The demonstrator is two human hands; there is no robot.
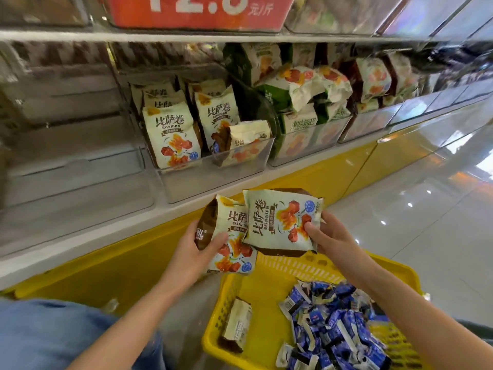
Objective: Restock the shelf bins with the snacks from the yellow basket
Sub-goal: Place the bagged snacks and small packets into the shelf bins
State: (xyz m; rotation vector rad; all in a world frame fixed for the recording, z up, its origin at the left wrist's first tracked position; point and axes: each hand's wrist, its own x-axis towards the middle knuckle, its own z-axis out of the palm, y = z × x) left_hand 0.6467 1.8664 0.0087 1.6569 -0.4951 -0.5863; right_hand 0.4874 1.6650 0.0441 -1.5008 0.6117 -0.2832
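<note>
Nearest to the camera, the yellow basket (282, 268) stands low at the right. It holds a heap of small blue packets (336, 329) and one cream and brown snack pack (236, 324) that leans against its left wall. Above the basket's far rim both hands are busy. The left hand (197, 249) grips one pack (234, 252) by its brown side, and the right hand (330, 236) grips a second pack (282, 220) by its end, turned sideways. The second pack overlaps the edge of the first. On both packs one can read "比萨卷" and "BISAJUAN". Behind the hands are the yellow base (106, 263) of the shelf and its white edge. On it sits a clear bin (213, 177) with the same packs (173, 137) standing upright in rows, and one pack (248, 142) lies tilted at the front right corner. The next bin to the right carries green and white packs (298, 126) in some disorder. The bins to the left are too blurred to read. At the top, a red price sign (200, 12) shows large digits cut off by the edge and "元/斤".
</note>
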